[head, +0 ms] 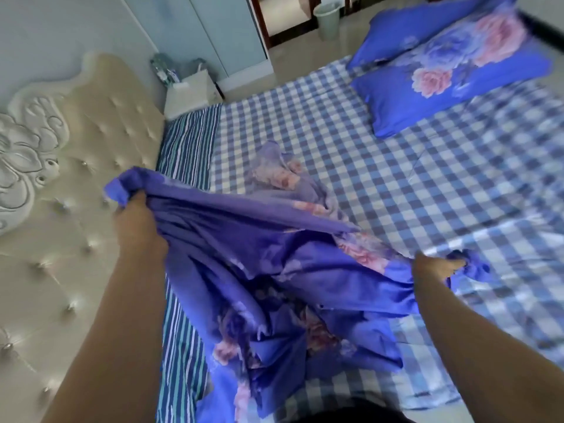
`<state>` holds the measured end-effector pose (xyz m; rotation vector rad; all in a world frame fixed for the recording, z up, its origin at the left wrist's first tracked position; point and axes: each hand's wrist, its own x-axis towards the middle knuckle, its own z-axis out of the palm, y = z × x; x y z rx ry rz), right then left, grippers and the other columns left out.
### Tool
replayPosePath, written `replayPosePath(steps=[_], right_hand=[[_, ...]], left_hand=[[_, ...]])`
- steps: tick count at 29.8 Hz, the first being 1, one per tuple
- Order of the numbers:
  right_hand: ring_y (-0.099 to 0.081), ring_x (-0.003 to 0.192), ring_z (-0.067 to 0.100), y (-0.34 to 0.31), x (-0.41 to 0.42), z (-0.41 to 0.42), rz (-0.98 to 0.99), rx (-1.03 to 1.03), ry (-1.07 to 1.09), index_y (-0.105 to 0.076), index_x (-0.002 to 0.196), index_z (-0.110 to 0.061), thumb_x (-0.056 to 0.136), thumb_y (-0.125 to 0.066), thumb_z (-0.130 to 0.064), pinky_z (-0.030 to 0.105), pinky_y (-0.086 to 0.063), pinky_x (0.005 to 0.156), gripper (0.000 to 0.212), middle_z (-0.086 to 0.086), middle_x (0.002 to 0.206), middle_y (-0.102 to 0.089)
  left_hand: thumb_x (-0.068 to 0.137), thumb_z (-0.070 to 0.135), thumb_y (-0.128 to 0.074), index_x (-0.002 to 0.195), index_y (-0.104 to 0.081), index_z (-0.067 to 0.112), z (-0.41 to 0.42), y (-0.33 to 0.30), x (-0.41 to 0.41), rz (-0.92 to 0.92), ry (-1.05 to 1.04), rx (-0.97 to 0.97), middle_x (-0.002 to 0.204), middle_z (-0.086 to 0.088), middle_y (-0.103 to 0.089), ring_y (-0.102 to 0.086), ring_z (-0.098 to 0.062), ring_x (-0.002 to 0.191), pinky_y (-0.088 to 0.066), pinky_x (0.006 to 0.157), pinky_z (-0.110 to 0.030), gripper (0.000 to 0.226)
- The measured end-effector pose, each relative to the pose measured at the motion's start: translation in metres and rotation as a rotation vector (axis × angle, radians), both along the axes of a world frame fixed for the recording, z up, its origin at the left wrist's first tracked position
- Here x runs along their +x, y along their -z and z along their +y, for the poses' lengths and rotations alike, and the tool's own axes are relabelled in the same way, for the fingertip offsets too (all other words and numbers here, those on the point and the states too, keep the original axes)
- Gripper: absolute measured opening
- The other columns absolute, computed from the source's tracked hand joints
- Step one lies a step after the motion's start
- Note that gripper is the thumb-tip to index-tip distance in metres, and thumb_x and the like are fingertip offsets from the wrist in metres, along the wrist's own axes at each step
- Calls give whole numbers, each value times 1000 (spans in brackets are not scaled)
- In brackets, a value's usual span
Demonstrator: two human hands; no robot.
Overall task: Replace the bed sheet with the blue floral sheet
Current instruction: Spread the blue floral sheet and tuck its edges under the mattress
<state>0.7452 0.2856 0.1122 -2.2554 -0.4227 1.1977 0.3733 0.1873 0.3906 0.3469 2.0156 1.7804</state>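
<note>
Head view: left hand [139,221] at 10 o'clock and right hand [435,268] at 3 o'clock each clench an edge of the blue floral sheet [274,279], which hangs bunched between them over the checked sheet [396,166].

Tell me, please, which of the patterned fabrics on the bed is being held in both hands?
The blue floral sheet: left hand and right hand hold it bunched; the checked sheet lies flat.
</note>
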Motion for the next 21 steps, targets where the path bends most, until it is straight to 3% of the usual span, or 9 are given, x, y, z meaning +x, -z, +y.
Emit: replayPosePath(steps=[4,7,8,10,13,15,17,18,21], right_hand=[[-22,142,27,-19,-77,-56,64,315,-468,-7,151,-12,86,-65,-18,35,-23,112,87,13,156,-13],[-15,143,24,-27,-119,-61,61,460,-875,-6,152,-18,84,-70,-16,37,-33,103,94,10,159,3],[-17,141,25,-33,-131,-50,52,462,-904,-11,152,-19,85,-68,-15,37,-33,103,88,11,158,1],[-32,134,35,-40,-143,-25,53,463,-956,-42,140,-8,88,-53,-15,37,-29,106,54,21,148,-30],[-59,97,32,-44,-142,12,-1,509,-860,-65,100,12,74,-35,-22,36,-39,84,52,26,95,-63],[-52,83,21,-75,-139,23,107,552,-590,-63,100,6,66,-30,-25,38,-40,75,57,13,84,-57],[-49,78,19,-126,-146,16,172,618,-488,-60,91,-2,73,-37,-31,38,-37,70,41,9,79,-54],[-47,73,20,-152,-156,7,173,658,-572,-58,82,-7,81,-45,-36,36,-36,67,32,8,74,-54],[-48,67,19,-227,-186,-27,151,886,-1014,-48,64,-21,92,-54,-33,34,-39,64,32,-3,60,-49]], left_hand=[[92,12,-56,74,-61,15,12,-8,54,-17,370,-106,60,0,-66,-64,-14,56,-49,48,-19,18],[93,8,-52,67,-73,9,1,-26,70,-73,608,-204,62,-3,-70,-68,-13,56,-54,53,-20,33],[93,6,-50,66,-74,9,-5,-31,68,-86,648,-237,64,-4,-71,-68,-14,57,-55,55,-21,37],[92,5,-47,61,-74,11,-17,-45,60,-115,669,-254,62,-4,-70,-68,-13,56,-55,55,-21,41],[92,15,-52,73,-71,15,-33,-63,31,-52,428,-191,63,1,-71,-67,-12,57,-54,54,-20,27],[89,22,-59,76,-62,21,-46,-62,1,215,121,-218,63,5,-66,-62,-14,62,-48,57,-24,14],[85,28,-63,79,-54,19,-56,-50,-14,601,-58,-358,73,0,-55,-52,-17,76,-42,65,-31,14],[83,26,-69,92,-53,19,-57,-41,-13,716,-14,-375,85,-2,-53,-51,-18,83,-44,73,-33,20],[65,27,-87,146,-23,33,-45,-7,22,704,499,-414,132,-1,-39,-43,-12,114,-40,98,-31,104]])
